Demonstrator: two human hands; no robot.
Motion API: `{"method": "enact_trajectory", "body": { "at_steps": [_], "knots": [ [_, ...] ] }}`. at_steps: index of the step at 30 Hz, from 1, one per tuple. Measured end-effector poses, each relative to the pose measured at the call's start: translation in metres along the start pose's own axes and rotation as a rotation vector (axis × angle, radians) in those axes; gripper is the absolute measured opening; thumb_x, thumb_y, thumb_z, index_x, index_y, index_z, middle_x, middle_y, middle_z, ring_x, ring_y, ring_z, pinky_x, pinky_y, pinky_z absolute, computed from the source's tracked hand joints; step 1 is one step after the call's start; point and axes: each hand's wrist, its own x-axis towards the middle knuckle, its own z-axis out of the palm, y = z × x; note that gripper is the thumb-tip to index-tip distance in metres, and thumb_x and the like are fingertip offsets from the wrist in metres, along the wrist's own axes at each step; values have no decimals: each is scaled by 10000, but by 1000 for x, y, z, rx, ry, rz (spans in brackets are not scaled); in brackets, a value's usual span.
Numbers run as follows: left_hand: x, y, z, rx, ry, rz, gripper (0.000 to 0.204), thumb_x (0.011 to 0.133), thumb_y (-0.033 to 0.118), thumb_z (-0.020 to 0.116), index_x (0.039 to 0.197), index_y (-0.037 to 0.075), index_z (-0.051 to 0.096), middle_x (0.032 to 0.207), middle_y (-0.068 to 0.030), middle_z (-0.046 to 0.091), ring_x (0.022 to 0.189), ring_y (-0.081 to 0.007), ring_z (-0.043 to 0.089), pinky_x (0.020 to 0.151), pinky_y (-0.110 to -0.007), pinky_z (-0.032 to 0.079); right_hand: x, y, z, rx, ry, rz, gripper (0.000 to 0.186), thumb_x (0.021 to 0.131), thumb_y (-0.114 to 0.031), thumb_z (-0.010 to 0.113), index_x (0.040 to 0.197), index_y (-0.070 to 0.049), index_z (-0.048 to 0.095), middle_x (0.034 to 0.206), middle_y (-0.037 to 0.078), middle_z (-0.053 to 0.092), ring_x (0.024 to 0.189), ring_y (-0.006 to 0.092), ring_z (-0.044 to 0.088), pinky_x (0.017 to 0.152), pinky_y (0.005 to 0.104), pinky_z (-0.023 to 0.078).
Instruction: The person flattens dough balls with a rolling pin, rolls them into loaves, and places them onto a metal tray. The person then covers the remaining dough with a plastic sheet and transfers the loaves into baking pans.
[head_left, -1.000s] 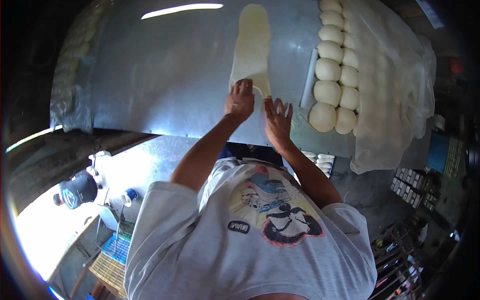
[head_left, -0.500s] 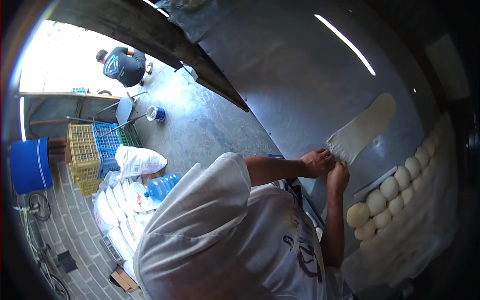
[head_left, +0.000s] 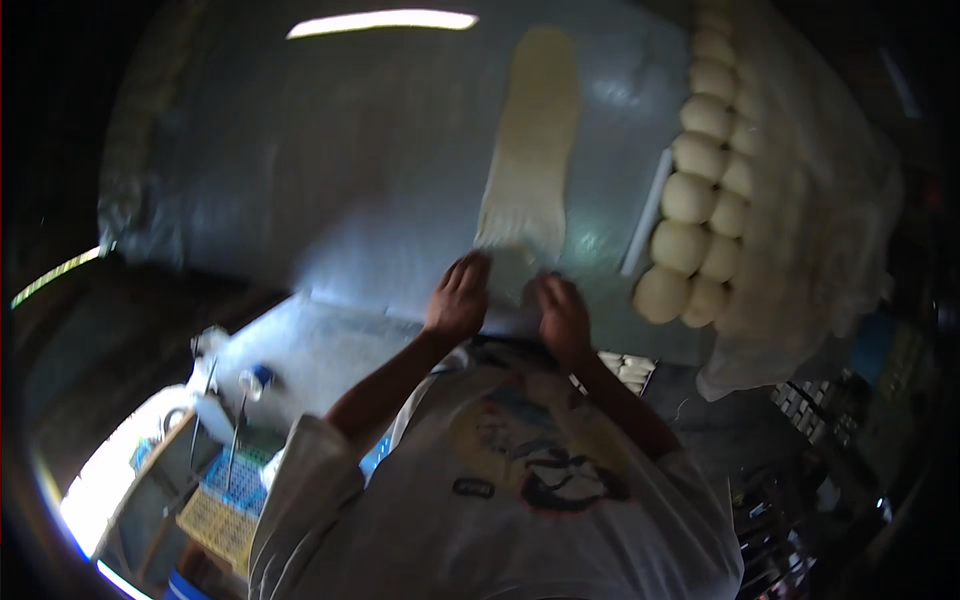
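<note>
Two bare hands work at the near edge of a grey table; clock directions are read from the midpoint between them. At 12 o'clock lies the dough, a long, pale, flattened strip with a rounded far end and a broader near end just ahead of the fingers. The left hand, at 9 o'clock, is palm down near the left corner of this end, its fingers bent forward. The right hand, at 3 o'clock, is near the right corner, its fingers blurred. Whether either set of fingers grips the dough or only lies close to it cannot be told.

At 2 o'clock, a white bar lies alongside rows of round balls, which touch one another. A translucent sheet, between 2 and 3 o'clock, partly covers the outer balls. At 11 o'clock, the table carries a bright streak of reflected light.

Below table level, white pieces sit at 4 o'clock; a blue-and-white tin stands between 8 and 9 o'clock, and a blue crate at 8 o'clock adjoins a yellow one.
</note>
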Motion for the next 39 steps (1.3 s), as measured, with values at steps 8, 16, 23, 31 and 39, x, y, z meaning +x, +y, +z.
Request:
{"method": "enact_trajectory", "body": {
  "at_steps": [8,16,23,31,39],
  "knots": [
    [314,-47,-37,-229,398,-19,428,936,58,545,1358,-13,524,1285,-257,582,1210,-410,557,1030,-478,477,312,137,-47,65,197,226,245,850,-13,557,1046,-11,704,1041,234,678,979,409,650,874,479,523],
    [386,-102,-49,-21,383,313,197,871,-12,602,1018,11,730,1128,-62,709,1159,-278,639,1122,-424,468,375,144,-23,-179,161,-152,155,789,4,615,887,-20,732,995,159,686,997,339,669,973,426,495],
    [400,-90,-54,-49,422,228,301,829,-45,625,1083,64,743,1177,-45,706,1170,-221,638,1154,-443,444,402,148,-46,-272,52,-95,129,800,-40,618,870,-58,725,929,95,676,951,276,639,886,409,488],
    [345,-81,-74,56,79,160,306,805,24,649,1097,63,736,1194,-67,684,1202,-225,610,1169,-482,390,350,133,-64,-494,-166,-3,277,833,-161,650,1075,-48,722,1075,97,664,1018,271,618,951,418,472],
    [325,-64,-35,157,116,219,845,895,389,602,1543,-57,294,1653,-216,221,1560,-352,151,1213,-655,91,303,112,-1,-236,106,31,722,980,-386,567,1527,26,339,1607,267,271,1517,434,211,1197,656,158]
  ]
}}
